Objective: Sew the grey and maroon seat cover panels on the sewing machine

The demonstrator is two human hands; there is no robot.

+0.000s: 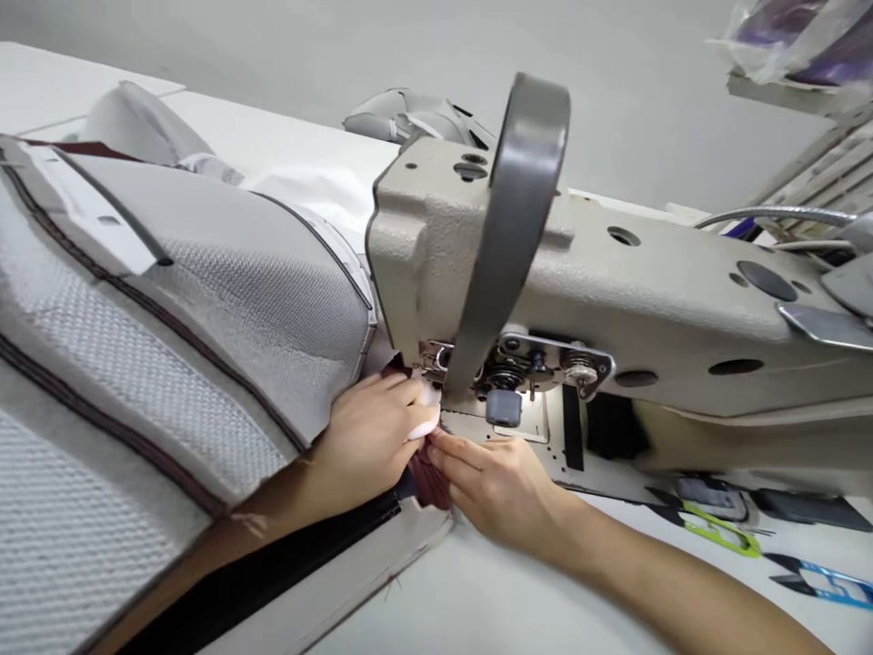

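Observation:
My left hand (pixel 374 432) is closed at the needle end of a grey-beige sewing machine (pixel 579 273), white coverings on its fingertips. It grips the edge of a dark red fabric (pixel 429 480). Across from it, my right hand (pixel 501 482) pinches the same fabric, fingertips almost touching the left ones. The needle and presser foot are hidden behind my fingers and the curved dark lever (pixel 515 209). A large grey textured cover (pixel 273 300) with dark brown seams drapes over my left forearm. White strips are sewn along its edges.
Green thread snips (pixel 723 529) and blue thread snips (pixel 828 582) lie on the white table (pixel 546 600) at right. A pale strip with a loose-threaded edge (pixel 327 582) runs toward the front. More grey pieces (pixel 416 114) lie behind the machine.

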